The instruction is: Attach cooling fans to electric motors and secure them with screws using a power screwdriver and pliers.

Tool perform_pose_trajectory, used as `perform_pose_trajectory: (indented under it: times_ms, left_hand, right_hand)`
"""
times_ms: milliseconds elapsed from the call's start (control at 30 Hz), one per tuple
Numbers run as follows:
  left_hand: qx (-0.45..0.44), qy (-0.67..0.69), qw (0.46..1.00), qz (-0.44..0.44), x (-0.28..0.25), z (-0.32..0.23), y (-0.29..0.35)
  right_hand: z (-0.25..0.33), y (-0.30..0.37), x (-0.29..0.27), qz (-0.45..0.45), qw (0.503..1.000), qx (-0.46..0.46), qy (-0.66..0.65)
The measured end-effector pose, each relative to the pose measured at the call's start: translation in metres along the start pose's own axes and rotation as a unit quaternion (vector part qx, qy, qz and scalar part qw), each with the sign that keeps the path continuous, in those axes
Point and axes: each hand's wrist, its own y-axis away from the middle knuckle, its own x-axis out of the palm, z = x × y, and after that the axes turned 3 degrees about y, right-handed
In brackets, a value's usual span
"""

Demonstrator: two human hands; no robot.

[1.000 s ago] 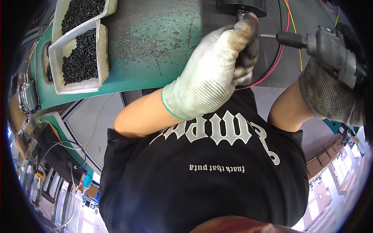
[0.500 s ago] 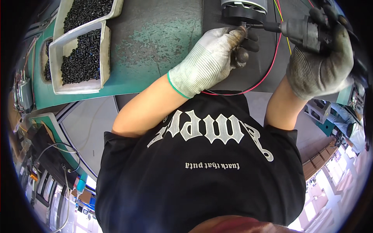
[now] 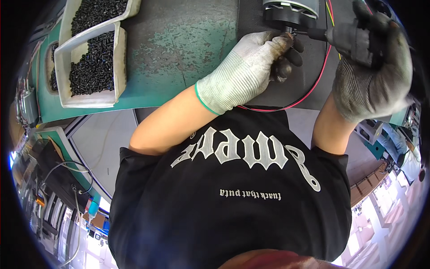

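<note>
A silver motor with a black end (image 3: pixel 291 15) lies at the top of the bench, its thin ridged shaft (image 3: pixel 292 39) pointing toward me. My left hand (image 3: pixel 255 62), in a pale knitted glove with darkened fingertips, is closed with thumb and fingers around that shaft. From the right, my gloved right hand (image 3: pixel 374 80) grips a dark power screwdriver (image 3: pixel 351 40), held sideways. The tool's bit reaches the shaft just below the motor's end; its exact contact point is hidden by my left fingers.
Two white bins, a nearer one (image 3: pixel 117 67) and a farther one (image 3: pixel 130 11), hold many small black screws at the left. Red, black and yellow wires, including a red wire (image 3: pixel 316 83), loop right of my left hand. The worn green bench (image 3: pixel 179 54) ends near my body.
The motor and both hands have shifted slightly to the right, with the motor also a little nearer. My left hand still pinches the shaft, and the screwdriver stays in my right.
</note>
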Motion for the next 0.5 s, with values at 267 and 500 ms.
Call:
perform_pose_trajectory:
  times_ms: [267,500]
  left_hand:
    - [0.007,-0.232,0.966,-0.115,0.014,-0.011,0.006]
    - [0.171,-0.595,0.764,-0.184,0.02,-0.017,0.012]
  right_hand:
    - [0.024,-0.032,-0.038,-0.03,0.903,-0.238,0.356]
    - [-0.086,-0.139,-0.173,-0.127,0.977,-0.136,0.105]
